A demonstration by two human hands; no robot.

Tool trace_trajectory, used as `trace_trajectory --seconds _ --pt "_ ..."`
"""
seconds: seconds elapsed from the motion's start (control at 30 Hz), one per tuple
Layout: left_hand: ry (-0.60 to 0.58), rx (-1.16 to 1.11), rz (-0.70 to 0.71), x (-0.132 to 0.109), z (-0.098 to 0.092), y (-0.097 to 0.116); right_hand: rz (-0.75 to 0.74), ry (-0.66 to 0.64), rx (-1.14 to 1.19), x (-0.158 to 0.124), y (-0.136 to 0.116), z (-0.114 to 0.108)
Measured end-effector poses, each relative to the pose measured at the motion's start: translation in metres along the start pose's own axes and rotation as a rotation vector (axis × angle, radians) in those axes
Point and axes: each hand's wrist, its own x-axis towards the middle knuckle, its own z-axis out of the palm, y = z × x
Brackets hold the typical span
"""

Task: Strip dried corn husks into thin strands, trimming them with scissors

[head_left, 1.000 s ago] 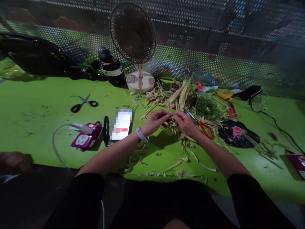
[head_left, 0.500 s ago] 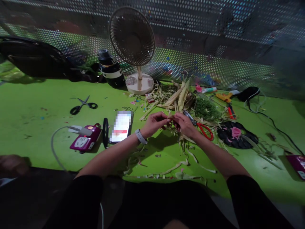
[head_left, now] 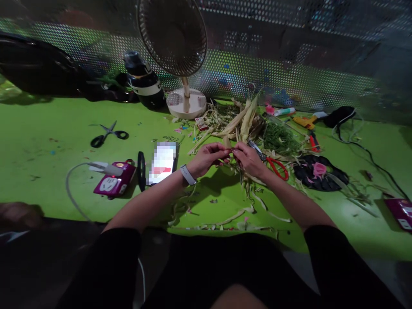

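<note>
Closest to you, pale scraps [head_left: 238, 213] lie near the front edge of the green worktop [head_left: 58, 176]. Beyond them, your left hand [head_left: 209, 159] and right hand [head_left: 250, 161] meet at the fingertips, pinching a small strip of husk [head_left: 227, 141] above the worktop. The phone [head_left: 163, 159] lies left of them; the red-handled tool [head_left: 269, 160] is just beside your right hand. Behind are the husk pile [head_left: 247, 122] and, farther back, the fan [head_left: 175, 36].

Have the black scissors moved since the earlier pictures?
No: the scissors keep their place relative to the phone; the camera's view shifted.
</note>
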Motion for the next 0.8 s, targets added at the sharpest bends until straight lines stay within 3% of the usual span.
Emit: trace_trajectory --seconds 0.17,0.27,0.33,0.6,0.8 --pt "0.004 0.335 0.262 0.001 0.000 -0.007 0.109 0.069 0.193 0.000 -0.002 0.008" --pt "0.087 0.613 0.489 0.002 -0.001 -0.010 0.256 0.027 0.397 0.000 -0.003 0.012" --pt "0.119 0.673 0.551 0.002 -0.001 -0.011 0.299 -0.002 0.444 0.000 -0.005 0.012" --pt "-0.009 0.332 0.290 -0.003 0.008 -0.004 0.002 0.089 0.016 -0.007 -0.014 0.006" --pt "0.113 0.254 0.332 -0.004 0.011 -0.008 0.129 0.100 0.224 -0.005 -0.012 0.012"
